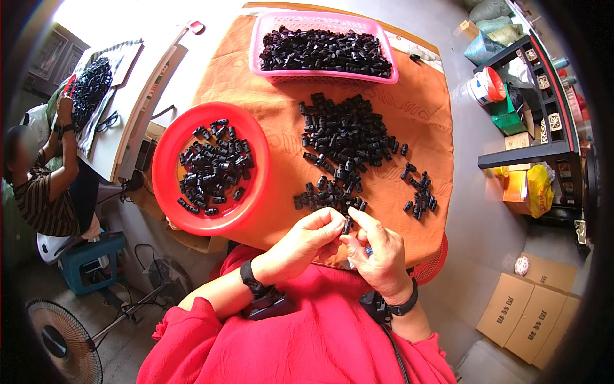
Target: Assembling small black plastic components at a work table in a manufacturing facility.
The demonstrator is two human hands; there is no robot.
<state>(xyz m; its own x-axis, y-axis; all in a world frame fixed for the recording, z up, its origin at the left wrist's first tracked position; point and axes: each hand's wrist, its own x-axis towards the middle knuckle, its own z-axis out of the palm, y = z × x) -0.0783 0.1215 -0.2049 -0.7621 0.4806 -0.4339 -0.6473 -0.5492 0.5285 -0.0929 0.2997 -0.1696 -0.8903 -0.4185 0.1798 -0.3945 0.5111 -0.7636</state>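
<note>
My left hand [311,238] and my right hand [378,251] meet at the near edge of the orange-covered table [275,153]. Between the fingertips of my right hand is a small black plastic part [347,224]. My left hand's fingers are pinched close beside it; whether they also grip something is hidden. Just beyond my hands lies a heap of similar black parts [348,131], with a smaller cluster [421,192] to its right. A red round basin [167,160] at the left holds more of them. At the far side, a pink basket [387,51] is filled with small black pieces.
On the left, another person [48,173] sits at a white table [102,144] with a black pile. A standing fan [64,342] is at lower left. Cardboard boxes [531,313] and a dark wooden shelf [537,150] stand on the right. A red stool [430,265] shows under the table edge.
</note>
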